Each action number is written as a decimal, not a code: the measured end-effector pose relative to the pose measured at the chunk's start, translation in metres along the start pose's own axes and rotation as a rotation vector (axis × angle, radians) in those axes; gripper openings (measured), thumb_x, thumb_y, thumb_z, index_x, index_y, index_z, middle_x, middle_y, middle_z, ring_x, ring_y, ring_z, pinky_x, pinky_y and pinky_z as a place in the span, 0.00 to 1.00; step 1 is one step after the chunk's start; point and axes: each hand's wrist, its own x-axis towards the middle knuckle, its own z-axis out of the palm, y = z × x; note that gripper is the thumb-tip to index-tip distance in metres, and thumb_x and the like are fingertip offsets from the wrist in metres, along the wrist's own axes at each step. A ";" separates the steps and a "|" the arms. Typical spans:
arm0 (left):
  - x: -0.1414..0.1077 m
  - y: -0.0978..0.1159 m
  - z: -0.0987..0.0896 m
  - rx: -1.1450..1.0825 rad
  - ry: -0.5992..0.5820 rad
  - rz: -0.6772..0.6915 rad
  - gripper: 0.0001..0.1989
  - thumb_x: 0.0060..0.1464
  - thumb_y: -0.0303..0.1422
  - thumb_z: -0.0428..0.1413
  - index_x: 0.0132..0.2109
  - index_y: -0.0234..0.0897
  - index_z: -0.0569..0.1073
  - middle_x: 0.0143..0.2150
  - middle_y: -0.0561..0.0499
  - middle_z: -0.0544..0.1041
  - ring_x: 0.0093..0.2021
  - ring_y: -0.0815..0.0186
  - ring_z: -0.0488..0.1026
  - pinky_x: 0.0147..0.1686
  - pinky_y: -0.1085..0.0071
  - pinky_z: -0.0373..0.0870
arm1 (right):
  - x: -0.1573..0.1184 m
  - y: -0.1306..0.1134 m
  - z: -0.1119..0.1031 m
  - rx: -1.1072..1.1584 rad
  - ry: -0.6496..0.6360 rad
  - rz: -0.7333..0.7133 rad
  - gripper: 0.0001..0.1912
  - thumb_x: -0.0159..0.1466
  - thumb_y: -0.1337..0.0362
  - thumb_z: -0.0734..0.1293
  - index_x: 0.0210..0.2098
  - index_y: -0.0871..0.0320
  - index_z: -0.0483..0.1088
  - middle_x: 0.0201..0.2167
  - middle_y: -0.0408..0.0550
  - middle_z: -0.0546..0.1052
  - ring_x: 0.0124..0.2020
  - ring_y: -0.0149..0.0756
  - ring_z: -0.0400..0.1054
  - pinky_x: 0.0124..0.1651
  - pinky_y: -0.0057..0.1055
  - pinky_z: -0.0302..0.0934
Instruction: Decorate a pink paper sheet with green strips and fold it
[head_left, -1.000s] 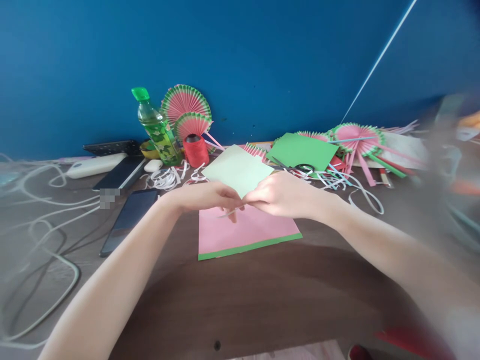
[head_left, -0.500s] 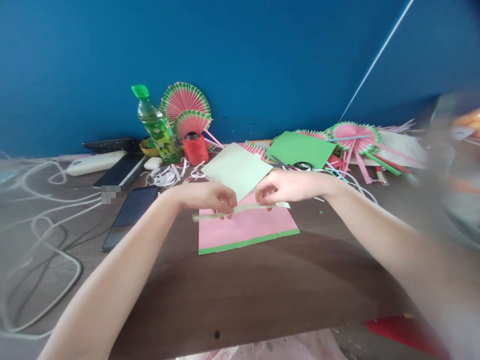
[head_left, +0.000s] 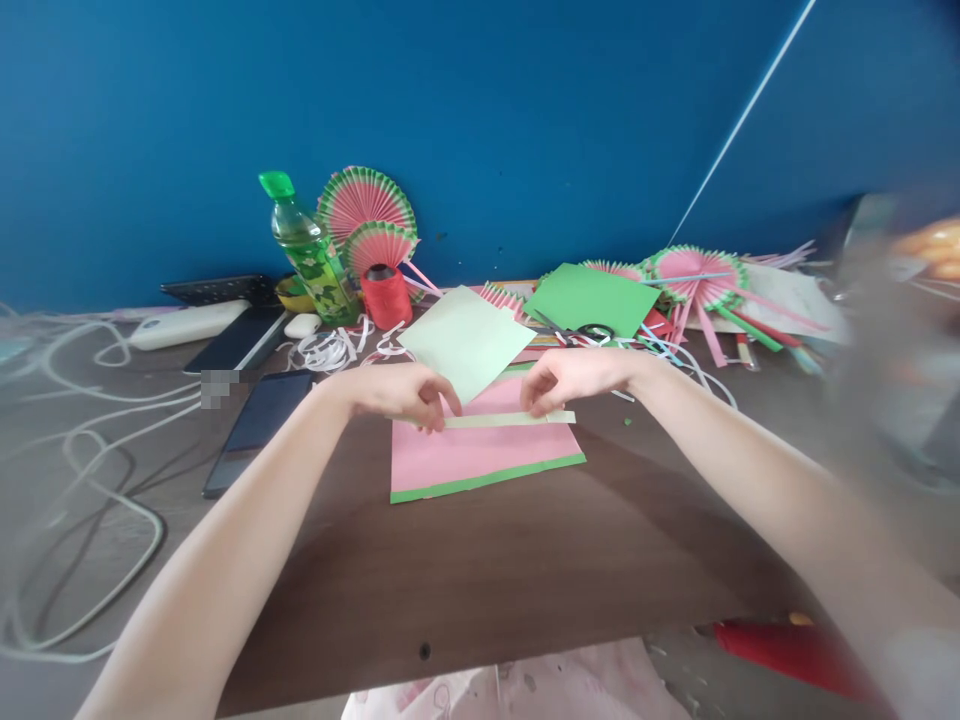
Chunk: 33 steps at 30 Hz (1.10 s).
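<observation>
A narrow pale green paper strip [head_left: 495, 420] runs crosswise over a pink sheet [head_left: 480, 454] with a green band along its front edge. My left hand [head_left: 420, 394] pinches the strip near its left end. Close to its right end, my right hand [head_left: 553, 382] grips it between thumb and fingers. Behind the hands a pale green square sheet [head_left: 466, 340] lies turned like a diamond, covering part of the pink sheet's back.
At the back left stand a green bottle [head_left: 311, 255], a red spool [head_left: 386, 298] and pleated paper fans [head_left: 367, 205]. A phone [head_left: 259, 430] and white cables lie left. Back right hold a green sheet [head_left: 592, 300], scissors [head_left: 596, 332] and more fans [head_left: 699, 275].
My hands have moved apart along the strip, the left one leftward and the right one slightly rightward. The strip lies more level, and more of its middle shows. The view has shifted slightly.
</observation>
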 end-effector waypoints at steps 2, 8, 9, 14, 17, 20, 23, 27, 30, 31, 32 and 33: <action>0.002 -0.003 0.003 -0.025 0.017 -0.022 0.15 0.42 0.32 0.53 0.41 0.36 0.70 0.33 0.52 0.77 0.35 0.67 0.72 0.32 0.77 0.65 | -0.003 0.005 0.001 0.029 0.002 0.013 0.17 0.51 0.57 0.67 0.37 0.60 0.72 0.37 0.48 0.76 0.37 0.35 0.68 0.38 0.28 0.59; 0.003 -0.006 0.007 -0.042 0.058 -0.020 0.10 0.41 0.34 0.55 0.33 0.35 0.72 0.31 0.52 0.76 0.34 0.68 0.71 0.32 0.76 0.63 | -0.007 0.015 0.002 0.076 -0.025 -0.005 0.17 0.51 0.60 0.67 0.39 0.60 0.73 0.35 0.47 0.76 0.35 0.35 0.68 0.37 0.28 0.59; 0.002 -0.005 0.007 -0.036 0.063 -0.025 0.10 0.42 0.35 0.56 0.34 0.35 0.72 0.31 0.52 0.76 0.33 0.68 0.70 0.31 0.76 0.62 | -0.007 0.016 0.002 0.076 -0.032 -0.005 0.17 0.51 0.60 0.67 0.39 0.60 0.73 0.35 0.47 0.76 0.35 0.34 0.68 0.37 0.28 0.59; -0.003 -0.006 0.010 -0.035 0.021 -0.041 0.12 0.43 0.36 0.55 0.36 0.34 0.72 0.32 0.52 0.75 0.31 0.69 0.68 0.28 0.77 0.60 | -0.005 0.014 0.002 0.061 -0.058 0.008 0.16 0.50 0.59 0.67 0.37 0.60 0.73 0.34 0.48 0.76 0.34 0.34 0.68 0.36 0.28 0.59; -0.007 -0.004 0.015 -0.039 -0.012 -0.037 0.12 0.43 0.36 0.55 0.35 0.35 0.72 0.32 0.53 0.75 0.31 0.69 0.68 0.28 0.77 0.60 | -0.005 0.010 0.004 0.050 -0.093 -0.015 0.15 0.50 0.60 0.67 0.36 0.60 0.73 0.31 0.46 0.76 0.31 0.32 0.67 0.34 0.27 0.58; -0.011 0.000 0.020 -0.016 -0.019 -0.036 0.11 0.43 0.37 0.55 0.33 0.35 0.71 0.31 0.53 0.74 0.30 0.70 0.67 0.27 0.77 0.59 | -0.005 0.007 0.006 0.031 -0.136 -0.040 0.15 0.49 0.59 0.68 0.34 0.60 0.73 0.29 0.44 0.75 0.28 0.30 0.65 0.30 0.25 0.56; -0.014 0.004 0.025 0.027 -0.015 -0.020 0.10 0.45 0.38 0.54 0.31 0.35 0.71 0.29 0.55 0.72 0.28 0.71 0.65 0.27 0.77 0.58 | -0.005 0.006 0.008 0.012 -0.158 -0.048 0.14 0.49 0.58 0.68 0.32 0.61 0.73 0.27 0.44 0.74 0.26 0.29 0.63 0.28 0.25 0.54; -0.013 0.003 0.030 0.047 -0.025 0.011 0.11 0.46 0.39 0.54 0.30 0.35 0.71 0.26 0.56 0.69 0.26 0.72 0.62 0.27 0.77 0.56 | -0.003 0.008 0.011 0.001 -0.164 -0.021 0.13 0.50 0.58 0.66 0.31 0.61 0.74 0.26 0.44 0.74 0.25 0.28 0.62 0.28 0.25 0.53; -0.011 -0.001 0.031 0.062 -0.035 0.029 0.12 0.46 0.40 0.54 0.30 0.34 0.71 0.26 0.56 0.68 0.26 0.72 0.61 0.26 0.76 0.55 | 0.000 0.008 0.015 -0.039 -0.161 -0.014 0.12 0.51 0.58 0.66 0.30 0.61 0.73 0.26 0.44 0.74 0.25 0.28 0.61 0.27 0.25 0.52; -0.010 -0.003 0.032 0.065 -0.039 0.032 0.12 0.46 0.40 0.54 0.30 0.34 0.72 0.27 0.55 0.69 0.27 0.72 0.61 0.26 0.76 0.55 | 0.001 0.008 0.015 -0.050 -0.168 -0.011 0.12 0.52 0.58 0.65 0.30 0.61 0.73 0.27 0.44 0.74 0.25 0.28 0.61 0.28 0.25 0.52; -0.010 -0.004 0.032 0.067 -0.044 0.032 0.12 0.46 0.40 0.54 0.31 0.34 0.72 0.27 0.55 0.69 0.27 0.72 0.62 0.26 0.76 0.55 | 0.001 0.007 0.016 -0.058 -0.176 -0.006 0.12 0.53 0.58 0.65 0.30 0.61 0.73 0.27 0.44 0.74 0.26 0.28 0.62 0.28 0.25 0.53; -0.010 -0.004 0.032 0.068 -0.051 0.030 0.12 0.46 0.40 0.54 0.31 0.34 0.72 0.28 0.55 0.70 0.28 0.71 0.62 0.27 0.76 0.55 | 0.001 0.006 0.016 -0.062 -0.188 0.000 0.13 0.53 0.58 0.64 0.31 0.61 0.73 0.28 0.44 0.74 0.27 0.29 0.62 0.29 0.25 0.54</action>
